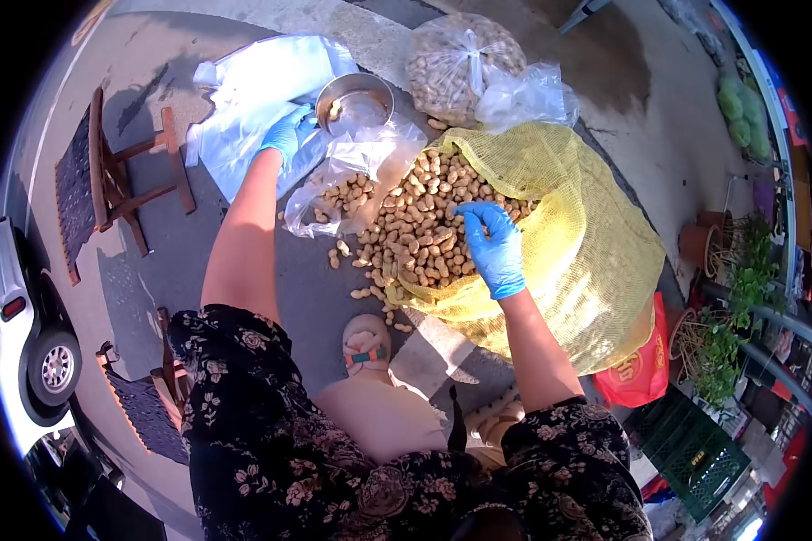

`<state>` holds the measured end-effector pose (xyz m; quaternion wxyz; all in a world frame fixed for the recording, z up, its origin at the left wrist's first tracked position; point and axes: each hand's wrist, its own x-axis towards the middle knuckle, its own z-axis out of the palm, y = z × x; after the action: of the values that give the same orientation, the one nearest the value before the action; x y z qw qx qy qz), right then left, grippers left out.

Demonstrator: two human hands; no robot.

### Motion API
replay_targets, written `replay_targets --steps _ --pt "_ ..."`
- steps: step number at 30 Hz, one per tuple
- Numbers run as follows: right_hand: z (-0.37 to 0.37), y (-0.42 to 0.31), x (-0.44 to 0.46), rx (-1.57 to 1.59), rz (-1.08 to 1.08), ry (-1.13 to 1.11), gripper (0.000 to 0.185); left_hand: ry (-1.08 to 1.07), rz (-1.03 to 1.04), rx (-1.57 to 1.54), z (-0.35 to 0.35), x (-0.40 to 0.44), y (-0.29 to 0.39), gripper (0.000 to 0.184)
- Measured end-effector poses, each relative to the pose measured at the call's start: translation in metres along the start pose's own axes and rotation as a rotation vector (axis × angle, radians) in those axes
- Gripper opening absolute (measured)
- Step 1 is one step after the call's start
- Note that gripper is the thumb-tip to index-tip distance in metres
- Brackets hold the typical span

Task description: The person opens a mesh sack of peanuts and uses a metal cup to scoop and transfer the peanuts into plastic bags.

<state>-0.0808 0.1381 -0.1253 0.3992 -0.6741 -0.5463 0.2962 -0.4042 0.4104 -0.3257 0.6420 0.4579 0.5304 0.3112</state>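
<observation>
My left hand [287, 135], in a blue glove, is over the pale plastic bags [266, 77], beside the metal bowl [355, 101]. Its fingers reach toward the bowl's rim and look apart. My right hand [496, 248], gloved in blue too, is above a heap of unshelled peanuts [424, 221]. Its fingers are bent together in a pinch; what lies between the tips is hidden. The peanuts spill from a yellow mesh sack [595, 252]. Between my hands lies a clear plastic bag [383, 153] with peanuts at its mouth.
A tied clear bag of peanuts [465, 63] stands beyond the heap. Low wooden-framed stools [135, 171] are to the left, near a parked vehicle [41, 352]. A red bag [636, 361], a dark green crate [690, 455] and potted plants [740, 307] stand at right.
</observation>
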Motion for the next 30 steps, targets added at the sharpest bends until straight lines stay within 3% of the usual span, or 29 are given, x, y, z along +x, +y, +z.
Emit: replay_targets --steps 4,7,8,12,13,14,15,17,19,20,22,24,27,28,29,30 --pt "-0.005 0.025 -0.005 0.169 0.314 0.026 0.013 -0.213 -0.296 0.046 0.012 0.008 0.023 0.022" --pt "-0.007 0.011 -0.001 0.346 0.530 0.090 0.015 -0.168 -0.134 0.101 0.012 -0.001 0.024 0.022" --pt "-0.008 0.007 0.000 0.291 0.538 0.066 0.017 -0.082 -0.036 0.404 0.016 -0.020 0.049 0.027" --pt "0.013 0.000 0.005 0.462 0.448 0.076 0.017 0.140 0.077 0.676 0.039 -0.069 0.132 0.033" --pt "0.018 -0.005 0.008 0.487 0.363 0.032 0.017 0.190 0.130 0.574 0.051 -0.088 0.152 0.036" --pt "0.022 -0.011 0.011 0.472 0.341 -0.057 0.028 0.166 0.129 0.543 0.066 -0.108 0.179 0.034" --pt "0.028 -0.025 0.015 0.634 0.383 -0.061 0.026 0.138 0.119 0.511 0.083 -0.132 0.198 0.033" --pt "0.036 -0.040 0.019 0.864 0.455 -0.213 0.062 0.075 0.202 0.334 0.117 -0.176 0.207 0.028" --pt "0.046 -0.048 0.017 0.981 0.479 -0.268 0.089 0.092 0.257 0.407 0.158 -0.217 0.204 0.025" --pt "0.050 -0.054 0.015 1.107 0.484 -0.263 0.090 0.063 0.346 0.382 0.173 -0.232 0.186 0.022" --pt "0.042 -0.063 0.011 1.245 0.481 -0.296 0.083 0.071 0.320 0.485 0.200 -0.266 0.154 0.021" --pt "0.043 -0.045 0.000 1.312 0.744 -0.224 0.052 0.111 0.399 0.326 0.229 -0.288 0.114 0.025" --pt "0.033 -0.014 -0.025 1.301 1.050 -0.284 0.028 0.064 0.148 0.330 0.244 -0.309 0.079 0.027" --pt "0.034 -0.001 -0.032 1.245 1.075 -0.297 0.026 0.049 0.157 0.301 0.250 -0.312 0.069 0.026" --pt "0.035 0.011 -0.035 1.190 1.095 -0.306 0.024 -0.045 -0.076 0.213 0.252 -0.316 0.062 0.027" --pt "0.030 0.020 -0.032 0.998 0.998 -0.328 0.025 -0.108 -0.042 0.177 0.254 -0.315 0.052 0.030"
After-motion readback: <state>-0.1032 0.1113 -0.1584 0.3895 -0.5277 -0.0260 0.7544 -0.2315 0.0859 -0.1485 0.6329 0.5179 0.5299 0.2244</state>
